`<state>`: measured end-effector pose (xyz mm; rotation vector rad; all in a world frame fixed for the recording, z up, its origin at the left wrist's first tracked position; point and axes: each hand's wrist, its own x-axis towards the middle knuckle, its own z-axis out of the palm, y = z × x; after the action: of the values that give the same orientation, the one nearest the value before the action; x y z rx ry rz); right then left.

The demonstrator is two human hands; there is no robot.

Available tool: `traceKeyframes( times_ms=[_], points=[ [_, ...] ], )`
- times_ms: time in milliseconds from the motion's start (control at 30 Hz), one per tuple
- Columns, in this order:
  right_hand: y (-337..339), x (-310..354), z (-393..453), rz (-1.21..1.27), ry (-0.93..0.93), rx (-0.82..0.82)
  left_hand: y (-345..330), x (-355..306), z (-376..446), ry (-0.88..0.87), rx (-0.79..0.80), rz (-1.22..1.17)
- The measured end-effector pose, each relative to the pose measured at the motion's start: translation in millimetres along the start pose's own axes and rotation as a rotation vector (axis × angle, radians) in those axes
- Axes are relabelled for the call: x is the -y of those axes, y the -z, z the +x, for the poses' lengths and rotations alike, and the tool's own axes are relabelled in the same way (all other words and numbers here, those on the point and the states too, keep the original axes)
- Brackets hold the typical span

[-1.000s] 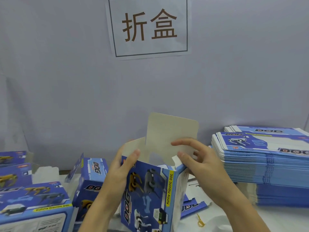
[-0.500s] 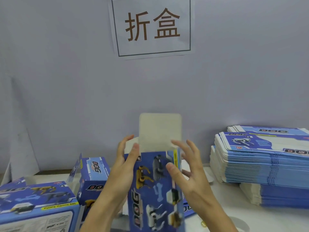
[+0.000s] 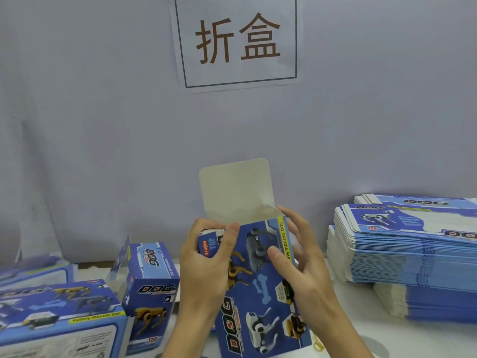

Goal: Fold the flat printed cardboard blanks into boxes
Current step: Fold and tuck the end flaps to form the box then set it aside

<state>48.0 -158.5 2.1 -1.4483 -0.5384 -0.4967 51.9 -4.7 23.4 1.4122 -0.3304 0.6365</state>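
1. A blue printed box (image 3: 258, 288) is held upright above the white table (image 3: 387, 339), near the centre of the view and in front of the grey wall (image 3: 103, 151).
2. The box's top end is open. A plain cream lid flap (image 3: 236, 188) is raised vertically from the rear edge of the opening.
3. The left hand (image 3: 206, 262) is closed around the upper left corner of the box. The thumb is pressed on the front panel and the fingers are curled over a small side flap (image 3: 210, 245) marked "TOP", which is bent inward.
4. The right hand (image 3: 302, 264) is partly open and is applied to the upper right edge of the box. The thumb is laid on the front panel beside the yellow strip; the fingers are extended behind the right side panel.
5. A tall stack of flat blanks (image 3: 402, 249) is located on the table to the right, well apart from the held box.
6. A folded box (image 3: 151, 293) is stood upright on the table just left of the left forearm, with its flap (image 3: 120, 257) open.
7. A further box (image 3: 56, 313) is laid on its side at the lower left.
8. A paper sign (image 3: 236, 41) with two printed characters is fixed to the wall above.
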Motion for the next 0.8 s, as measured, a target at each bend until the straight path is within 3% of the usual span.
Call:
traceKeyframes(
  times_ms=[133,367,600,800],
  points=[
    [2,-1,2,0.058,-0.022,0.044,-2,-2,-2,0.029,0.01,0.061],
    [8,2,12,-0.062,-0.102,-0.187,-8,-3,-5,0.106,0.098,0.082],
    [8,7,15,0.045,-0.295,-0.212,-11,-7,-4,0.235,0.132,-0.11],
    [9,10,16,0.078,-0.26,-0.162,-13,-2,-2,0.157,0.136,-0.07]
  ],
)
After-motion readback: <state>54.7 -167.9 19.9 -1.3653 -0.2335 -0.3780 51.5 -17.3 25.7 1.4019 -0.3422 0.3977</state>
